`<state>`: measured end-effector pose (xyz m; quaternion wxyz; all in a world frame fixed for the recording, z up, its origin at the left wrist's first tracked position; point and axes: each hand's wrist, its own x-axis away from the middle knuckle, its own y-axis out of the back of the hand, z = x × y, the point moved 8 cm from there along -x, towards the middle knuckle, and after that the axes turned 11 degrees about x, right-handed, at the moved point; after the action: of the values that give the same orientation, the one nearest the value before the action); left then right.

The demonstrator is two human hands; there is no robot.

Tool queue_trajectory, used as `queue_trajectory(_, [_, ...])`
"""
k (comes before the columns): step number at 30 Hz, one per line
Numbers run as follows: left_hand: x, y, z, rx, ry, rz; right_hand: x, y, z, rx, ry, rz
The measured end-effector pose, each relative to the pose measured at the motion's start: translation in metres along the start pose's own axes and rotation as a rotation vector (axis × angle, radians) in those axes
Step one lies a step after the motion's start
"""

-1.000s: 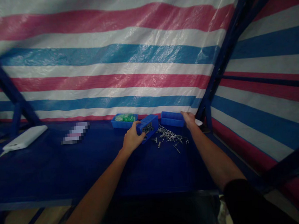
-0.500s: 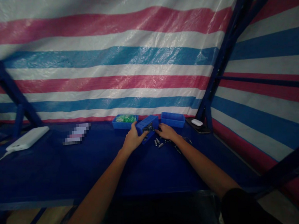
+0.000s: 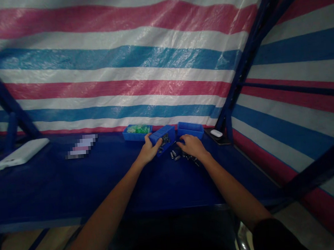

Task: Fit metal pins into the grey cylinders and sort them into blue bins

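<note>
My left hand (image 3: pixel 148 151) grips a small blue plastic bin (image 3: pixel 164 137), tipped on its side with its mouth facing right and metal parts showing inside. My right hand (image 3: pixel 193 146) lies palm down over a scatter of small metal screws and sleeves (image 3: pixel 177 155) on the dark blue table top (image 3: pixel 108 182), fingers curled toward the bin's mouth. Whether it holds any of them is hidden. A second blue bin (image 3: pixel 190 129) stands upright just behind my right hand. A third blue bin (image 3: pixel 136 132) with green pieces stands behind my left hand.
A white power bank (image 3: pixel 23 152) with a cable lies at the table's far left. A blurred flat item (image 3: pixel 82 145) sits left of the bins. A small white case (image 3: pixel 216 133) rests at the back right corner. A striped tarpaulin (image 3: pixel 123 67) and dark blue frame posts (image 3: pixel 238 82) enclose the table.
My right hand left the far right bin and came down onto the scattered metal parts beside the tipped bin. The left hand kept its hold on the tipped bin.
</note>
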<state>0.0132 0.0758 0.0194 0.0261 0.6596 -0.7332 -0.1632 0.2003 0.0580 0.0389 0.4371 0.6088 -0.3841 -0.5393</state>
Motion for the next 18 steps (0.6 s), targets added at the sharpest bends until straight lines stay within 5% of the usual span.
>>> queue_trajectory(3, [-0.001, 0.0, 0.001, -0.016, -0.011, -0.012, -0.004, 0.015, 0.031, -0.066, 0.119, -0.168])
queue_trajectory(8, [-0.003, 0.006, 0.002, -0.018, -0.013, -0.047, -0.023, 0.0, 0.073, -0.137, 0.253, -0.232])
queue_trajectory(18, [-0.003, 0.003, 0.001, -0.076, -0.1, -0.035, -0.011, -0.008, 0.068, -0.062, 0.203, -0.205])
